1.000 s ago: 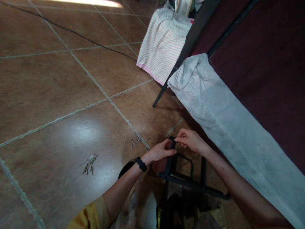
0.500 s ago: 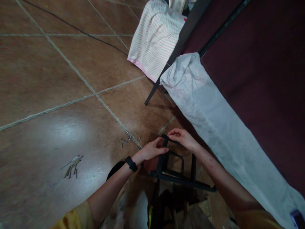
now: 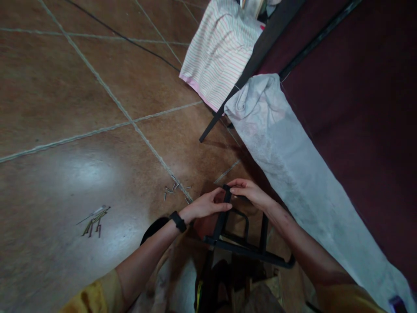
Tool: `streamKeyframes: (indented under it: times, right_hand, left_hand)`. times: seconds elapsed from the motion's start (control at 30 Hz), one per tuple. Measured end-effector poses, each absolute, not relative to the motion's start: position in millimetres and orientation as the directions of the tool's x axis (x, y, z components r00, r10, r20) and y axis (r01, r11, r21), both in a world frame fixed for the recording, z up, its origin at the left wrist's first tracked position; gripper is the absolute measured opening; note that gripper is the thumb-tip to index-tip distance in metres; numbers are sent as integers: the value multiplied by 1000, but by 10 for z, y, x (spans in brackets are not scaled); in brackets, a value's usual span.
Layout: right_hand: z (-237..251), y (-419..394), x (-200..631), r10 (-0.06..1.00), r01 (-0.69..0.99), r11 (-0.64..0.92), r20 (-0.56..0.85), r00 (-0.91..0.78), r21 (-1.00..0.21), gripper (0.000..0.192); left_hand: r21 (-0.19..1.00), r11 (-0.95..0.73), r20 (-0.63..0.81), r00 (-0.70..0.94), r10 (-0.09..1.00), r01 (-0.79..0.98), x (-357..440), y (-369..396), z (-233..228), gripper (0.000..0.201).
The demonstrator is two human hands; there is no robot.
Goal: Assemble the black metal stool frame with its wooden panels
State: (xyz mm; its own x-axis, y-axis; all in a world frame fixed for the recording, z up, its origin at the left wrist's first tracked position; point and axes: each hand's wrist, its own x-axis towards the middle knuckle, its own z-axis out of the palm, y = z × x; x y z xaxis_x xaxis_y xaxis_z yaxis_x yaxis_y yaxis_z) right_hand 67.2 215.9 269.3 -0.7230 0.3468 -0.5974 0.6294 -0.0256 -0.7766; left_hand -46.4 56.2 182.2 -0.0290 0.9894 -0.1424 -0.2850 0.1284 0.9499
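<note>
A black frame (image 3: 241, 247) of joined bars, with a smaller rounded loop inside it, stands low in front of me. My left hand (image 3: 208, 205) grips the frame's left bar, thumb laid across the near side and fingers behind. At the far corner of the frame, the thumb and fingers of my right hand (image 3: 250, 191) close around the end of the bar. Whether a small part sits between those right fingertips cannot be seen. Several loose screws (image 3: 172, 189) lie on the floor just beyond my left hand.
Longer bolts and a thin tool (image 3: 96, 217) lie in a pile on the tiled floor (image 3: 65, 95) at left. A white cloth (image 3: 299, 165) runs along the dark red panel (image 3: 358, 108) on the right. A striped cloth (image 3: 218, 52), dark leg (image 3: 211, 126) and cable (image 3: 130, 41) are farther off.
My view has shifted slightly. The right fingers have moved in closer around the frame's corner, while the left hand keeps its place on the bar.
</note>
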Motion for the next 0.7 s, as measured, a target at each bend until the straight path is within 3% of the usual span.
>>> streamKeyframes:
  times: [0.33,0.57,0.7]
  right_hand:
    - [2769,2234,663,249,672,-82,-668,-701,-736,38]
    - [2768,2167,638,293,672,16,-639,-711,-740,36]
    - [2689,2112,621,317,609,96,-556,-768,-787,33]
  left_hand:
    - [948,28,-30,-3,1000,-318,-514,580,1685,45]
    - [967,87,-87,10,996,-240,-552,548,1810,56]
    - [976,167,-177,-65,982,-141,-519,554,1847,59]
